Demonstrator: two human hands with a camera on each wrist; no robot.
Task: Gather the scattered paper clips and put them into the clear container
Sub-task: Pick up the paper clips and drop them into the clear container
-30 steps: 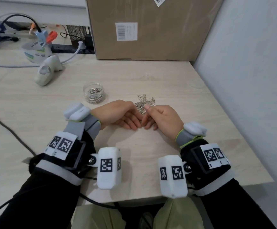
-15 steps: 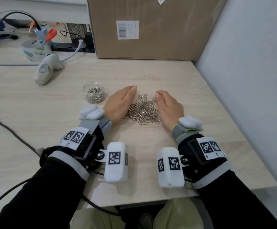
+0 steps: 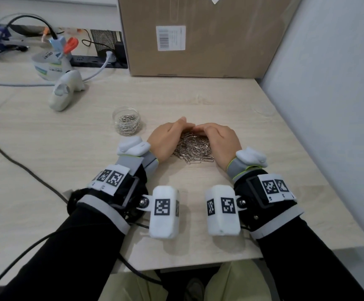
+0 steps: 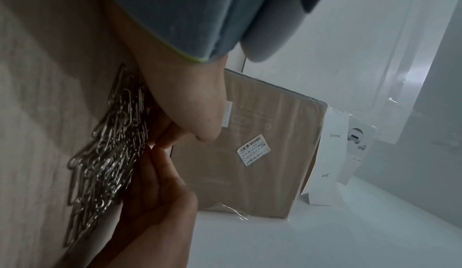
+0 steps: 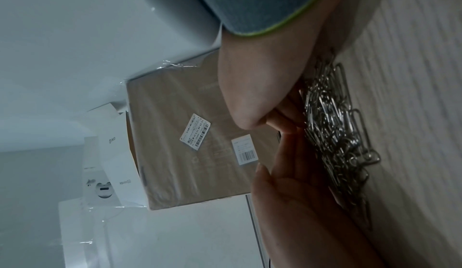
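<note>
A heap of silver paper clips (image 3: 193, 148) lies on the pale wooden table (image 3: 242, 105), between my two hands. My left hand (image 3: 176, 129) stands on its edge against the heap's left side, and my right hand (image 3: 209, 130) does the same on the right. Their gently curved fingers meet at the heap's far side and cup it. The left wrist view shows the clips (image 4: 107, 153) pressed against both palms; the right wrist view shows the same heap (image 5: 332, 134). The clear round container (image 3: 127, 123) stands to the left of my left hand, upright, with clips inside.
A big cardboard box (image 3: 198, 35) blocks the back of the table. A grey wall (image 3: 328, 105) runs along the right edge. A white handheld device (image 3: 65, 92), a tub of tools (image 3: 50, 64) and a black cable (image 3: 14, 161) lie to the left.
My hands went from fingertips together near me, out to either side of the spread clips, and now curve inward, fingertips meeting beyond the clips. The clips have bunched into a tighter heap.
</note>
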